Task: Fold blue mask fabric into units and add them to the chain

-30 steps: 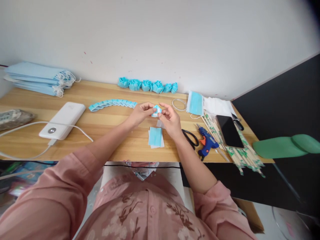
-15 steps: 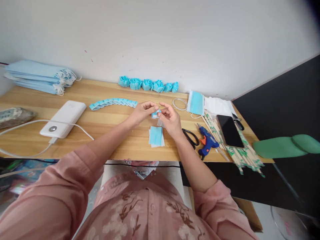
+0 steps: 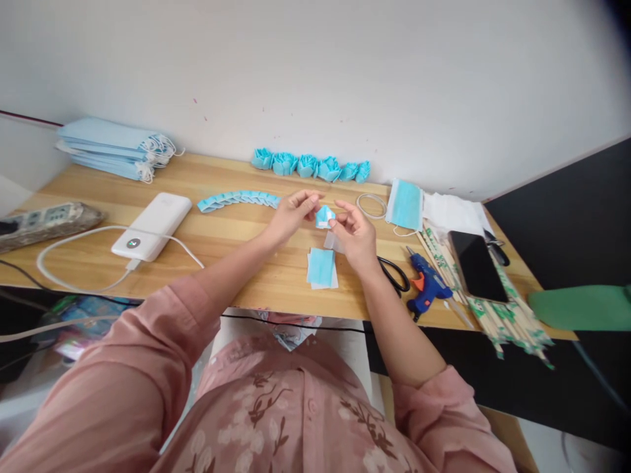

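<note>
Between my hands is a small piece of folded blue mask fabric (image 3: 324, 215), pointed at the top, with a white strip at its lower edge. My right hand (image 3: 355, 230) pinches it by the lower right side. At its left edge is my left hand (image 3: 298, 211), fingers drawn together; whether anything sits between them is too small to make out. Below lies a stack of cut blue and white fabric rectangles (image 3: 322, 268). A translucent strip (image 3: 334, 242) shows under my right hand. Behind my left hand runs a curved row of folded blue pieces (image 3: 236, 199).
Blue fabric flowers (image 3: 307, 166) line the wall. Left are stacked masks (image 3: 108, 144), a power bank (image 3: 152, 226) and a power strip (image 3: 54, 220). Right are black-handled scissors (image 3: 394, 274), a glue gun (image 3: 428, 286), wrapped chopsticks (image 3: 513, 325), a phone (image 3: 477, 263) and a green bottle (image 3: 576, 307).
My left hand's fingertips have shifted off the front of the folded blue piece to its left edge, so more of it shows. The whole view has swung a little left.
</note>
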Motion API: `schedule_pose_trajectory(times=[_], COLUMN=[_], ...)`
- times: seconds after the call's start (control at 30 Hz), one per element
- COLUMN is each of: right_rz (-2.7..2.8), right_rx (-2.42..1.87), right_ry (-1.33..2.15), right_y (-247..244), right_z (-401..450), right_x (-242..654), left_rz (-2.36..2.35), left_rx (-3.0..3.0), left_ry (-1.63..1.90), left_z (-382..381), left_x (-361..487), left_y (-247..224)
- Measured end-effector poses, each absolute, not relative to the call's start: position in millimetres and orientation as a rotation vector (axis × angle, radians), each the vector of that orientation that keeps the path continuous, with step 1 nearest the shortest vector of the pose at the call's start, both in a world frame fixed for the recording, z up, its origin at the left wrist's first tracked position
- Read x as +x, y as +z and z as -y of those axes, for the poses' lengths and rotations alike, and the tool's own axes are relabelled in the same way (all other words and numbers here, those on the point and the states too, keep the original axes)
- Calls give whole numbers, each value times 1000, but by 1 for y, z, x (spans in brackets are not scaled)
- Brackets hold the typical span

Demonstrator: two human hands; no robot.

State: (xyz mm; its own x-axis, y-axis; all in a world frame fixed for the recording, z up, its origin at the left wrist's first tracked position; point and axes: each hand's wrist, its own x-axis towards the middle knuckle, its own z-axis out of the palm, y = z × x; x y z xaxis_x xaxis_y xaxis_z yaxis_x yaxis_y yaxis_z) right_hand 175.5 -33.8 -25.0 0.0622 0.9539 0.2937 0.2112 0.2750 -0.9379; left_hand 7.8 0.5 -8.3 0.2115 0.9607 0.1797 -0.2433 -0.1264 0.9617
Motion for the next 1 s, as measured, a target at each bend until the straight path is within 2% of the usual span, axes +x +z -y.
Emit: schedule_pose_trajectory(times=[0.4,0.5,0.6,0.7,0.83,1.0], right_rz=[1326,1465,1799,1825,1822,2339], right_rx=[-1200,-1229,-1104,-1067,-1277,-1595], right_ry=[779,701,831,880,643,192], right_y=[-34,-30,-14,6,20,18], right_z=[27,35,45,49,51,65], right_x=[176,165,158,168,198,219], left_rz=[-948,-971,-980,-977,-1001,-981], left_rx=[1175,1162,1153,1169,1215,1261], left_ry=[1596,1616,1644,1652,1586,1501], left_z=[-26,-35,-40,-41,-34,-27], left_x=[-14,-21,-25,-26,-22,-13], left_y=[-7,-10,-14,-14,-12,-9])
